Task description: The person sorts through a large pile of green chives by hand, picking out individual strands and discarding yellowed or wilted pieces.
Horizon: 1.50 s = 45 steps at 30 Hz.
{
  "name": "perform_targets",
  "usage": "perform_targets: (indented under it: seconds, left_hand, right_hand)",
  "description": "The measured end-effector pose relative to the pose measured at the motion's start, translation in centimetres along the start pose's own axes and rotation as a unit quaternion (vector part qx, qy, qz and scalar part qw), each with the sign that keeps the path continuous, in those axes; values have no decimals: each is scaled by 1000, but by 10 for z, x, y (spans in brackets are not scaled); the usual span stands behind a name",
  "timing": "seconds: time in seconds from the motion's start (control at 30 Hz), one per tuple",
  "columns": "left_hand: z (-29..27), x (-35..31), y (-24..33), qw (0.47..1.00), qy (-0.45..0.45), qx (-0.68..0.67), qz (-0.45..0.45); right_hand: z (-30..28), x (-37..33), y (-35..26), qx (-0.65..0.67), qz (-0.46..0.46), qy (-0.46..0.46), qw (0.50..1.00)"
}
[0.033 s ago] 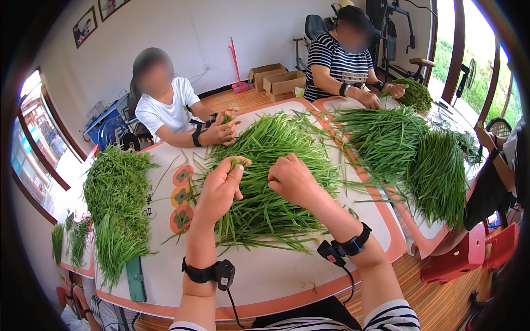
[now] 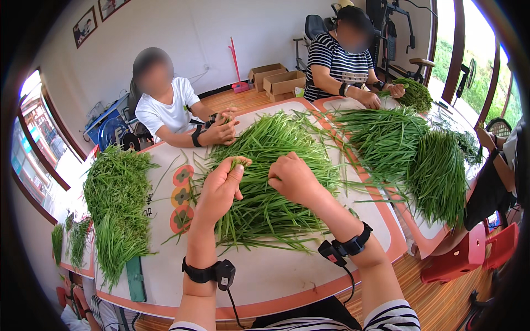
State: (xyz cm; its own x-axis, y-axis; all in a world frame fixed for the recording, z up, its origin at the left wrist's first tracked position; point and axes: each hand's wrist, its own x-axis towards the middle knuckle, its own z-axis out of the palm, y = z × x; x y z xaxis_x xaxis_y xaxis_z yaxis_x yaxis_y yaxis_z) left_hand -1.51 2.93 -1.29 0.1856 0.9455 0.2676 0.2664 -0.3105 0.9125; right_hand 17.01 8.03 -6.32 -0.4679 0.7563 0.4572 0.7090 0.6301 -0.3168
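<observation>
A big heap of long, flat green leaves that look like garlic chives lies on the table before me. My left hand is raised over the heap's left part, its fingers closed on a small bunch of chives whose ends show at the fingertips. To its right, my right hand hovers above the heap, its fingers curled together in a pinch. Whatever it may hold is hidden by the fingers. The two hands are a short way apart. Each of my forearms wears a black strap with a small box and cable.
More chives are piled at the left, beside a dark green case. Further chive piles cover the right-hand table. Opposite, a person in white handles leaves; another in stripes works far right. Red stools stand lower right.
Almost nothing differs. My hands hold their places over the heap; the hands of the person in white have shifted slightly.
</observation>
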Motion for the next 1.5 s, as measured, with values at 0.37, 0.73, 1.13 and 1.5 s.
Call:
perform_targets:
  seconds: [0.37,0.73,1.13,1.5]
  left_hand:
    - [8,0,-3,991,-41,116,-55]
    - [-11,3,-13,976,53,209,1]
    - [-22,2,-9,980,59,186,-43]
    - [-26,1,-7,977,97,187,-27]
  right_hand:
    - [-45,-1,-12,283,18,-15,959]
    - [-56,1,18,265,89,69,958]
    - [-59,-2,17,159,117,0,980]
    - [-18,-5,-4,55,38,-163,984]
